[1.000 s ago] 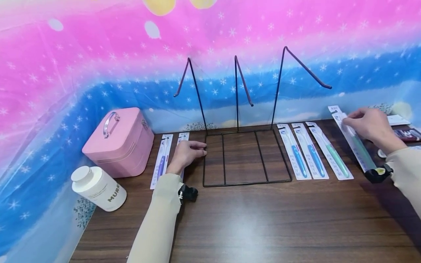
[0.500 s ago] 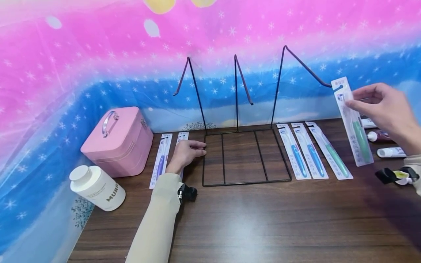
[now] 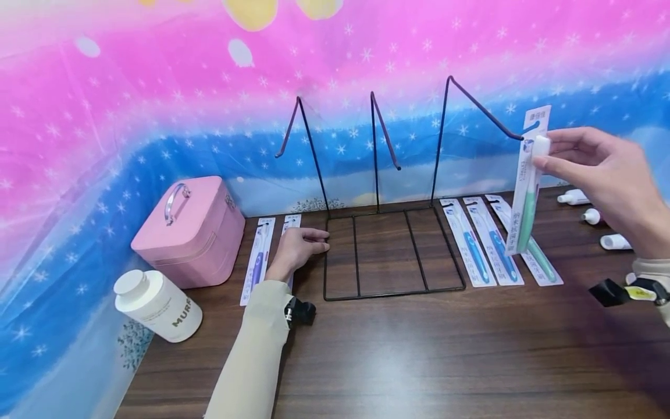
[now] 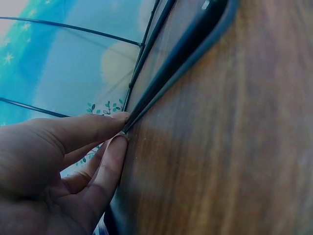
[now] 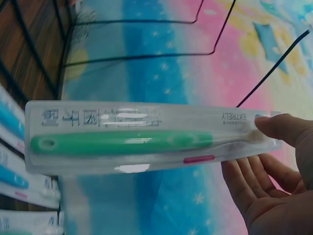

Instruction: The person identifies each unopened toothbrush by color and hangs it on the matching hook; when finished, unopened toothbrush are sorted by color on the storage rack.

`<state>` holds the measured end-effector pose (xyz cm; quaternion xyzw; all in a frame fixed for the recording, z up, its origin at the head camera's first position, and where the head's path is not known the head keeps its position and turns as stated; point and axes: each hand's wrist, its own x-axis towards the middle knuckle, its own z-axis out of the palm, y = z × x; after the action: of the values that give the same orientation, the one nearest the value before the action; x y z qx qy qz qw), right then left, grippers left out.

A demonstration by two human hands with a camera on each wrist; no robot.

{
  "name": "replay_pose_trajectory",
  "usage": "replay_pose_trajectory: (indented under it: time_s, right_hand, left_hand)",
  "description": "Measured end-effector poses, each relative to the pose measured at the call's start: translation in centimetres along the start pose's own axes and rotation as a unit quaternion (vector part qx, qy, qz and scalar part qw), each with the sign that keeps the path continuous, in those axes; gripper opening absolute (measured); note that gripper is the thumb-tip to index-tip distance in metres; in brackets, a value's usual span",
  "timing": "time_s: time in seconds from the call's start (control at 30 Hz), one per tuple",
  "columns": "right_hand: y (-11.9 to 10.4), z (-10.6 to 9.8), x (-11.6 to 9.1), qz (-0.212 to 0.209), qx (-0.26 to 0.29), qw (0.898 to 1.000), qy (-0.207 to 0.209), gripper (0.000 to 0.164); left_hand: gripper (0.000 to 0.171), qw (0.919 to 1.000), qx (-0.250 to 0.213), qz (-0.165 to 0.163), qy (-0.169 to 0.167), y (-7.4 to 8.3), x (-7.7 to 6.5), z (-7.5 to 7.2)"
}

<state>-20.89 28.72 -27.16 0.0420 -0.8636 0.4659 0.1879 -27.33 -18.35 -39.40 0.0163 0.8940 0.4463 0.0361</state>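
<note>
A black wire rack (image 3: 392, 295) with three upright hooked arms stands at the back of the table. My left hand (image 3: 298, 247) pinches the left side of its base between thumb and fingers, as the left wrist view also shows. In my right hand (image 3: 609, 174) is a packaged green toothbrush (image 5: 122, 142), pinched near its head end and held upright above the table. The notched top of its card is beside the tip of the rack's right arm (image 3: 487, 110). Two packaged blue toothbrushes (image 3: 473, 247) and another green one (image 3: 544, 265) lie right of the rack.
Packaged purple toothbrushes (image 3: 257, 265) lie left of the rack, one partly behind my left hand. A pink case (image 3: 183, 233) and a white bottle (image 3: 159, 308) stand further left. Several toothpaste tubes (image 3: 615, 241) lie at the right. A patterned cloth (image 3: 157, 75) hangs behind.
My right hand has lifted the green toothbrush off the right of the table, then moved it left to the right arm's tip, turning it more upright. My left hand has stayed on the rack.
</note>
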Motion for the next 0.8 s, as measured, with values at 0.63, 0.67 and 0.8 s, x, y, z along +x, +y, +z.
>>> replay_pose_trajectory:
  time_s: [0.63, 0.67, 0.8]
  right_hand:
    - [-4.8, 0.3, -3.9, -0.039, 0.066, 0.997, -0.017, 0.054]
    - [-5.0, 0.4, -3.9, -0.042, 0.067, 0.997, -0.018, 0.053]
    - [-5.5, 0.7, -4.0, -0.065, 0.068, 0.995, -0.017, 0.05]
  left_hand:
    - [0.023, 1.0, -0.006, -0.004, -0.001, 0.0, 0.0, -0.1]
    - [0.023, 1.0, -0.004, -0.003, -0.001, 0.1, 0.0, -0.1]
    - [0.024, 0.9999, -0.009, -0.006, -0.003, 0.1, 0.0, -0.1]
